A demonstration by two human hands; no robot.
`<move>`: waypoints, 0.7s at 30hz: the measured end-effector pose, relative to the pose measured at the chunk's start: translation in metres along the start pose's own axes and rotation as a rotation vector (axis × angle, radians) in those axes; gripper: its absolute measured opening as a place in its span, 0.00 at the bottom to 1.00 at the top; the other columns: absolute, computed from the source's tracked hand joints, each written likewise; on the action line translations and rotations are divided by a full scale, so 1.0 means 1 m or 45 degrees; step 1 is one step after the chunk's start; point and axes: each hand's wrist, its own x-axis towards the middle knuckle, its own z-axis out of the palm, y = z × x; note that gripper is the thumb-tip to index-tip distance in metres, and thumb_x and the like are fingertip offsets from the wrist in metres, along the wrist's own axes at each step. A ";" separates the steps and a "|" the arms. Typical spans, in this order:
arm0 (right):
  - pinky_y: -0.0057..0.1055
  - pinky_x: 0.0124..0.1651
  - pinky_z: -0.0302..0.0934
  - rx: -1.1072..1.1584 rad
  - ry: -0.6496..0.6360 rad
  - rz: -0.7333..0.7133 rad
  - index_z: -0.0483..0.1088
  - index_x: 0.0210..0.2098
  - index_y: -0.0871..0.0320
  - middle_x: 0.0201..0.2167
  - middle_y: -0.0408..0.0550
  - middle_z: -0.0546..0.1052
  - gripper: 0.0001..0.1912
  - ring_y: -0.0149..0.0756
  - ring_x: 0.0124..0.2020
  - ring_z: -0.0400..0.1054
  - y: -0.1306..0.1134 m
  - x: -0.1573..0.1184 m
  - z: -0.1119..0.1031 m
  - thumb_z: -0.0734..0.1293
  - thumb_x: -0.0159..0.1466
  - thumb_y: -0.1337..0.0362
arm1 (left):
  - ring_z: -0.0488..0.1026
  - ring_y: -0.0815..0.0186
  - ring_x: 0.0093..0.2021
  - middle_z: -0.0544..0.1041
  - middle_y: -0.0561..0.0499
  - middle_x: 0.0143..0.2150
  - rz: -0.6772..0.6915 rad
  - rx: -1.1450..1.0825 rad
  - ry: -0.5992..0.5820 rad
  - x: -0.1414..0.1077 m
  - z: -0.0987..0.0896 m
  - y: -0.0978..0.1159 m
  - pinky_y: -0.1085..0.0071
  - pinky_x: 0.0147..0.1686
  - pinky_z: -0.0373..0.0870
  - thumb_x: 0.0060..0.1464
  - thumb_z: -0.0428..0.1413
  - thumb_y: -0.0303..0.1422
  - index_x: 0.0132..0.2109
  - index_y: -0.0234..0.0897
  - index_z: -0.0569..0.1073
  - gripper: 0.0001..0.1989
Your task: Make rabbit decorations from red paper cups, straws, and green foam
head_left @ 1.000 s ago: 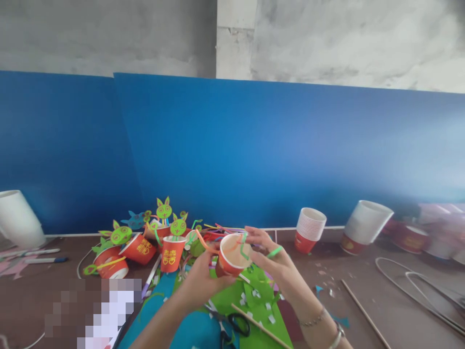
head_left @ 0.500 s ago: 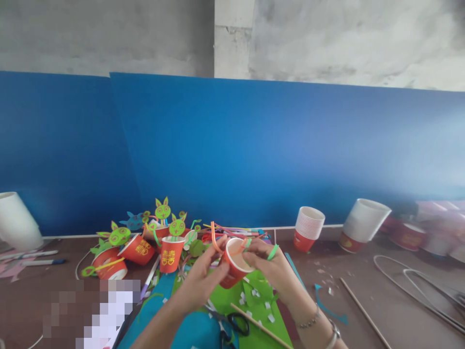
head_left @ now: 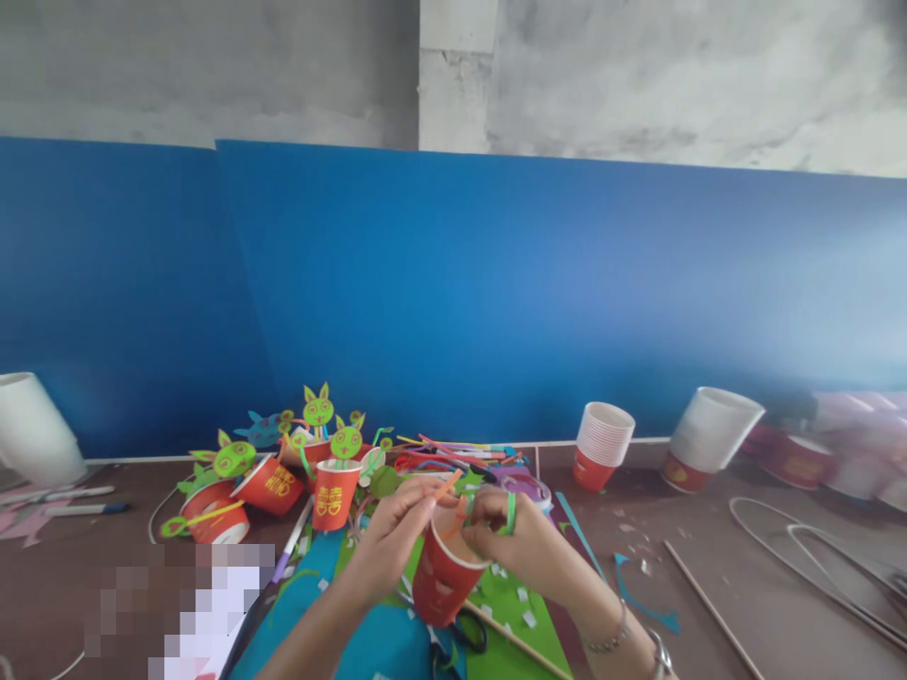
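A red paper cup point(head_left: 445, 578) with its white rim upward is between my two hands, above green paper point(head_left: 514, 647) and blue paper point(head_left: 386, 642). My left hand point(head_left: 397, 529) is closed at the cup's left rim, pinching an orange straw point(head_left: 449, 485) that leans over the rim. My right hand point(head_left: 506, 534) has its fingers pinched together at the cup's right rim. A green straw end point(head_left: 511, 513) shows at those fingers. Part of the orange straw runs inside the cup. Dark-handled scissors point(head_left: 471, 631) lie partly under the cup.
Decorated red cups with green animal faces point(head_left: 335, 496) stand and lie at the left. Stacked cups point(head_left: 604, 436) and a larger cup stack point(head_left: 712, 434) are behind right. A wooden stick point(head_left: 712, 609) and cables point(head_left: 814, 557) lie at the right.
The cup has come down closer to the papers and sits more upright. My left hand has shifted from the cup's side to the orange straw, which now tilts right. My right hand is slightly lower.
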 end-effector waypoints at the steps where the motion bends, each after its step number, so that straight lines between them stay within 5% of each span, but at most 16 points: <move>1: 0.26 0.32 0.55 -0.007 -0.002 0.001 0.68 0.19 0.60 0.22 0.40 0.68 0.06 0.30 0.27 0.61 0.000 0.000 0.000 0.63 0.51 0.72 | 0.69 0.56 0.54 0.76 0.48 0.50 0.005 0.015 0.032 0.000 0.000 0.001 0.64 0.54 0.64 0.59 0.48 0.40 0.37 0.41 0.80 0.16; 5: 0.26 0.30 0.54 -0.020 -0.020 -0.014 0.68 0.18 0.59 0.21 0.40 0.67 0.08 0.30 0.27 0.60 -0.005 -0.002 0.000 0.62 0.50 0.74 | 0.67 0.54 0.56 0.77 0.48 0.48 -0.088 -0.045 0.101 -0.001 0.004 -0.003 0.63 0.56 0.61 0.57 0.50 0.41 0.28 0.40 0.78 0.17; 11: 0.27 0.30 0.54 -0.041 -0.063 -0.012 0.64 0.17 0.58 0.20 0.40 0.66 0.08 0.31 0.26 0.60 -0.012 -0.007 0.003 0.60 0.47 0.76 | 0.69 0.51 0.54 0.79 0.47 0.45 -0.475 -0.471 0.190 -0.005 0.018 -0.008 0.61 0.52 0.65 0.45 0.58 0.40 0.35 0.40 0.78 0.11; 16: 0.28 0.33 0.56 -0.075 -0.070 0.015 0.68 0.21 0.58 0.25 0.41 0.70 0.06 0.32 0.29 0.63 -0.011 -0.011 0.009 0.62 0.51 0.74 | 0.77 0.56 0.41 0.79 0.49 0.33 -0.476 -0.789 -0.001 -0.009 0.026 0.000 0.64 0.39 0.72 0.45 0.54 0.39 0.38 0.42 0.75 0.12; 21: 0.30 0.36 0.59 0.049 0.085 0.004 0.71 0.39 0.57 0.35 0.46 0.74 0.10 0.36 0.35 0.66 -0.015 -0.010 0.005 0.68 0.57 0.62 | 0.76 0.55 0.42 0.79 0.48 0.33 -0.435 -0.817 0.184 -0.003 0.020 0.003 0.64 0.40 0.71 0.47 0.53 0.37 0.36 0.37 0.73 0.11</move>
